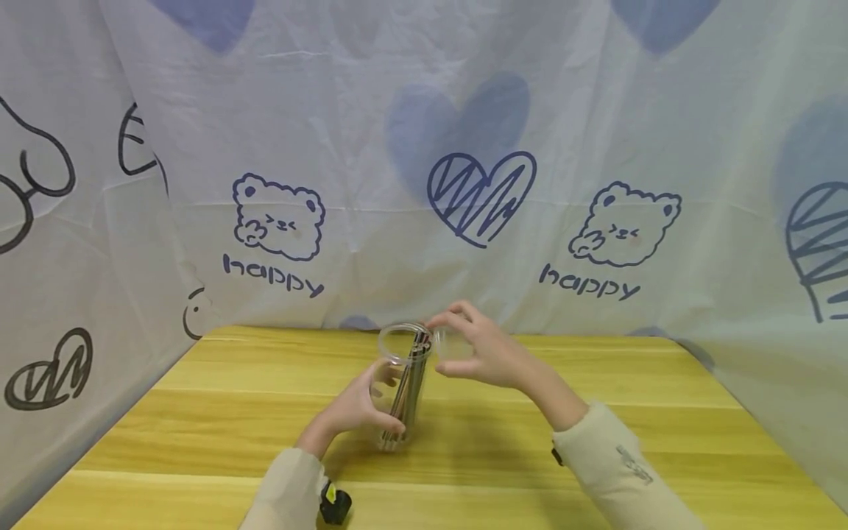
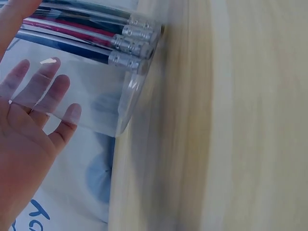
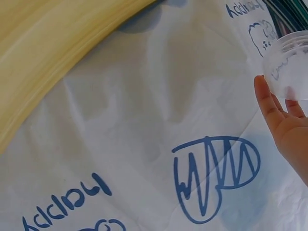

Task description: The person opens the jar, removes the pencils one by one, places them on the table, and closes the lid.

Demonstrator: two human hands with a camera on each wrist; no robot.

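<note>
A clear plastic jar (image 1: 417, 412) with several pencils (image 1: 412, 390) leaning inside it stands tilted over the table. My left hand (image 1: 361, 403) grips the jar, thumb on its near side and fingers round its far side. In the left wrist view, metal-banded pencil ends (image 2: 127, 41) lie against the jar's base, and the left fingers (image 2: 57, 91) show through the clear wall. Just right of the jar's rim, my right hand (image 1: 486, 350) holds a round clear lid (image 3: 284, 72) between thumb and fingers. The lid is off the jar mouth.
The wood-grain table (image 1: 596, 434) extends to both sides of the jar. Behind it hangs a white cloth (image 1: 371, 147) printed with hearts and bears. A small black object (image 1: 335, 504) sits by the left sleeve.
</note>
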